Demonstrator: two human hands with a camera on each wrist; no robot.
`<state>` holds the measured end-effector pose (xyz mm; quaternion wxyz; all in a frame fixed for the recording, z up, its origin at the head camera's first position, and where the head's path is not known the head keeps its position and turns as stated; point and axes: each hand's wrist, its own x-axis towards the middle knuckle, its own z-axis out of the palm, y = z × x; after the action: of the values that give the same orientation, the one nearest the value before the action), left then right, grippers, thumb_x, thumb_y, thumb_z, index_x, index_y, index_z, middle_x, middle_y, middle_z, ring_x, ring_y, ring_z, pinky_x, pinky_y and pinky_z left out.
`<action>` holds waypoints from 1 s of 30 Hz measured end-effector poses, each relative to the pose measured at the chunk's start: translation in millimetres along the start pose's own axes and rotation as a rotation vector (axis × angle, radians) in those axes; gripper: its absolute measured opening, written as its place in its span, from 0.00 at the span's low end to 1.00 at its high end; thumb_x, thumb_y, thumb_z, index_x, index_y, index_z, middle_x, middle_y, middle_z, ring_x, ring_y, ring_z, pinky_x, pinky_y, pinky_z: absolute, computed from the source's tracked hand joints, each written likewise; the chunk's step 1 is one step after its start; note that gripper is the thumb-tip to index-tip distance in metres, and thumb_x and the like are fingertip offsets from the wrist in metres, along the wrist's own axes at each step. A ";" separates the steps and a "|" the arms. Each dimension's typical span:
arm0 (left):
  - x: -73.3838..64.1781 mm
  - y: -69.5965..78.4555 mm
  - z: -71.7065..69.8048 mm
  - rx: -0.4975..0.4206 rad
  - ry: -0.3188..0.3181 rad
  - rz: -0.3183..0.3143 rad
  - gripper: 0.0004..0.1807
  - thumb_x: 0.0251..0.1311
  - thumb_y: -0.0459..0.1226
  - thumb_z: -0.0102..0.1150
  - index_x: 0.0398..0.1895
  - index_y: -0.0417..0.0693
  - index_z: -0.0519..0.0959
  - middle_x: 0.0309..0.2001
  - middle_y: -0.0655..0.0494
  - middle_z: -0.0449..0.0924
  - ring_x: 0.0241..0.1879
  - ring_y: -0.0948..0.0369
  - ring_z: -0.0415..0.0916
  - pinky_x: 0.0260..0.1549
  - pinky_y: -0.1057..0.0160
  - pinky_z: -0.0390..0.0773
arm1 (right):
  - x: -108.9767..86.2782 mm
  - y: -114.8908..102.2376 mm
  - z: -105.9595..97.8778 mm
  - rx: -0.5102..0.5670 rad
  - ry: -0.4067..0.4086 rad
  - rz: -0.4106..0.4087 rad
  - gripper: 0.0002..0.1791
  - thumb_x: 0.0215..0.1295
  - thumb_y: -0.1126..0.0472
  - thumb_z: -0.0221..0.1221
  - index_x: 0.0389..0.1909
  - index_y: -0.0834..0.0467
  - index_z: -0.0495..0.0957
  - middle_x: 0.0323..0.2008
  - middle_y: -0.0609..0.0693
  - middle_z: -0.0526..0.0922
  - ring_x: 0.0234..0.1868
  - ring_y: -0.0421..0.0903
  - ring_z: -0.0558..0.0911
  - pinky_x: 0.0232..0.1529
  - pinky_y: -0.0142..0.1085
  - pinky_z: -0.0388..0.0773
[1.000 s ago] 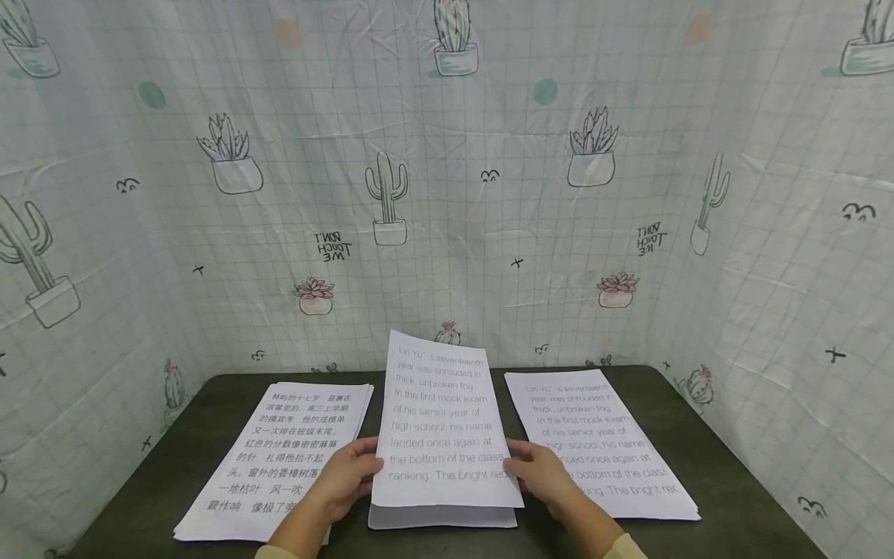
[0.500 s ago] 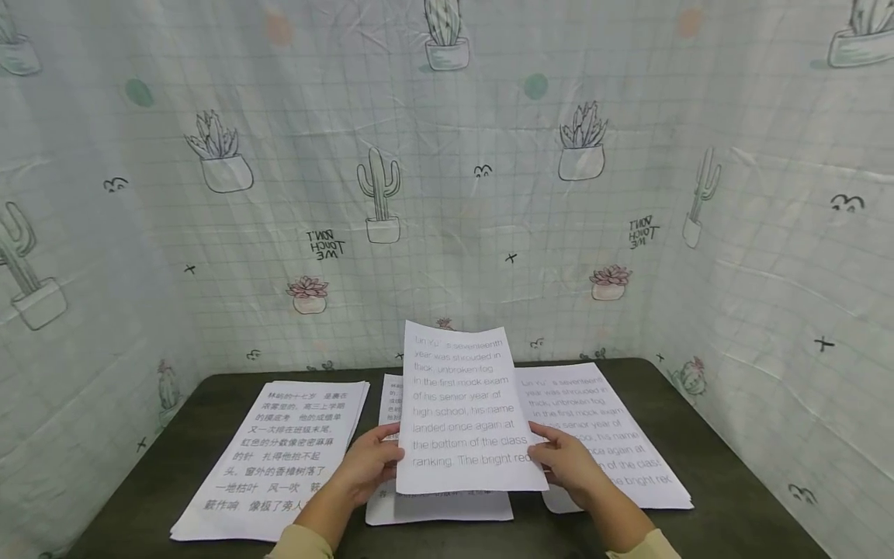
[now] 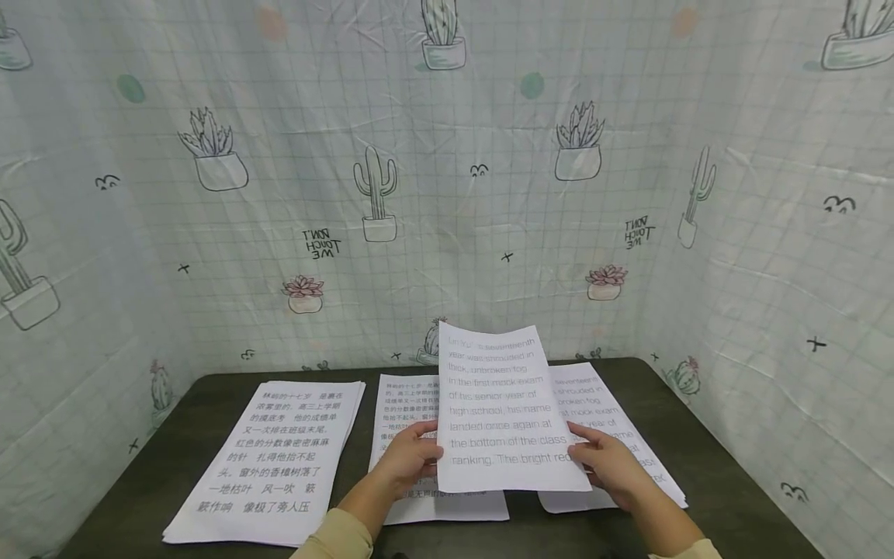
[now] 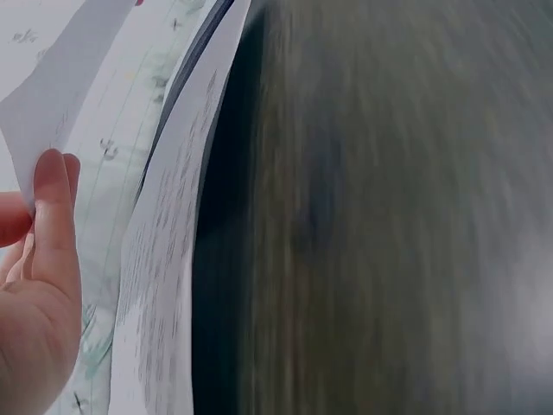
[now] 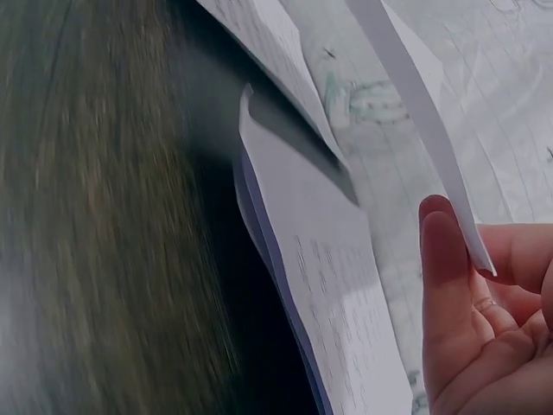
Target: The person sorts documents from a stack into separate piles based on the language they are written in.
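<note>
Both hands hold up a white sheet of paper printed with large English text, tilted toward the head camera. My left hand pinches its left edge, thumb in front and fingers behind; the left wrist view shows the same pinch on the paper. At the right edge my right hand pinches it between thumb and fingers, as the right wrist view shows on the sheet. Beneath, partly hidden, lie a middle stack of papers with smaller Chinese text and a right stack with English text.
A left stack of papers with large Chinese print lies on the dark table. Behind and on both sides hangs a pale grid curtain with cactus drawings. The middle and right stacks are close together.
The hands have lifted the English sheet off the middle stack and carried it to the right. The Chinese page beneath now shows, and the sheet overlaps the right stack in view.
</note>
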<state>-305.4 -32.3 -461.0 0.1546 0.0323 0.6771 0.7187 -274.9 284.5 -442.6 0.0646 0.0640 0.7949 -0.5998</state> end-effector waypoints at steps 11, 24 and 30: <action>12.4 -2.9 43.3 0.002 0.003 -0.012 0.32 0.53 0.24 0.54 0.65 0.36 0.69 0.42 0.47 0.85 0.32 0.61 0.82 0.27 0.67 0.79 | -6.0 11.4 -41.3 -0.006 0.011 0.030 0.33 0.70 0.67 0.50 0.72 0.74 0.51 0.41 0.53 0.81 0.37 0.42 0.83 0.35 0.38 0.84; 19.1 0.0 82.5 0.012 -0.003 -0.028 0.32 0.53 0.23 0.53 0.66 0.35 0.68 0.40 0.48 0.84 0.32 0.61 0.82 0.30 0.64 0.82 | -9.0 18.7 -78.1 -0.034 0.037 0.048 0.34 0.71 0.66 0.50 0.72 0.74 0.49 0.38 0.46 0.83 0.34 0.40 0.84 0.32 0.37 0.84; 22.1 -2.2 96.1 0.010 -0.010 -0.032 0.32 0.51 0.22 0.52 0.65 0.35 0.69 0.37 0.49 0.83 0.29 0.62 0.80 0.28 0.66 0.82 | -7.8 23.8 -89.1 -0.033 0.055 0.069 0.34 0.71 0.66 0.50 0.72 0.74 0.48 0.41 0.46 0.82 0.35 0.39 0.83 0.33 0.36 0.83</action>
<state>-301.4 66.3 -459.0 0.1694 0.0257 0.6805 0.7124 -265.3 376.5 -439.4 0.0645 0.1067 0.8034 -0.5822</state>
